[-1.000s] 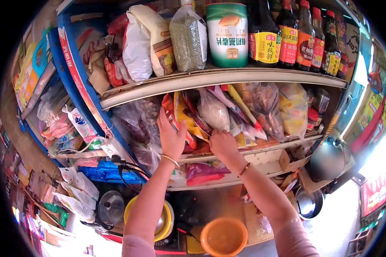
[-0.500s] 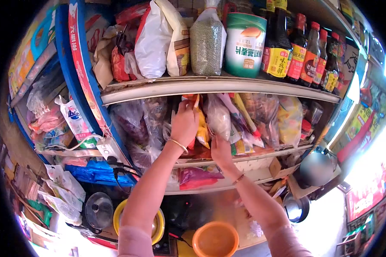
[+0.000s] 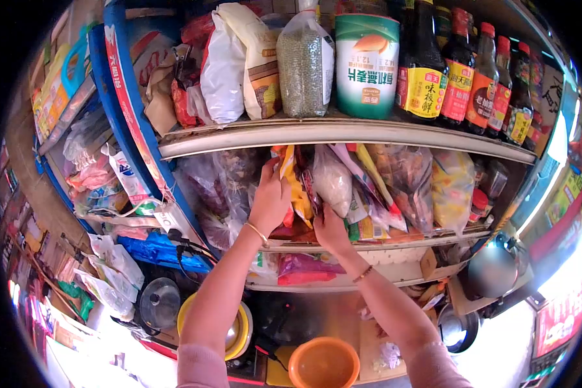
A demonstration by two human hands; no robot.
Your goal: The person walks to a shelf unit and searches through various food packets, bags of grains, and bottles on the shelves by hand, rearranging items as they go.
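My left hand (image 3: 271, 199) reaches into the middle shelf, its fingers closed at the edge of an orange-and-yellow packet (image 3: 298, 197) that stands upright. My right hand (image 3: 332, 231) is lower and to the right, fingers bent at the bottom of a narrow dark packet (image 3: 309, 192); the fingertips are partly hidden. Just above that hand, a clear bag of white contents (image 3: 332, 181) leans beside the dark packet. Pink and yellow slim packets (image 3: 373, 184) slant down to the right of it.
Above, the upper shelf edge (image 3: 349, 137) carries a green-and-white canister (image 3: 367, 68), a bag of green beans (image 3: 305, 71) and several sauce bottles (image 3: 424, 77). Filled plastic bags (image 3: 204, 187) crowd the left. Below are an orange basin (image 3: 324, 363) and a yellow-rimmed bowl (image 3: 242, 333).
The view has shifted slightly. My left hand has moved a little down and left, and the yellow packet tilts with it. The dark packet beside my right hand shows more clearly.
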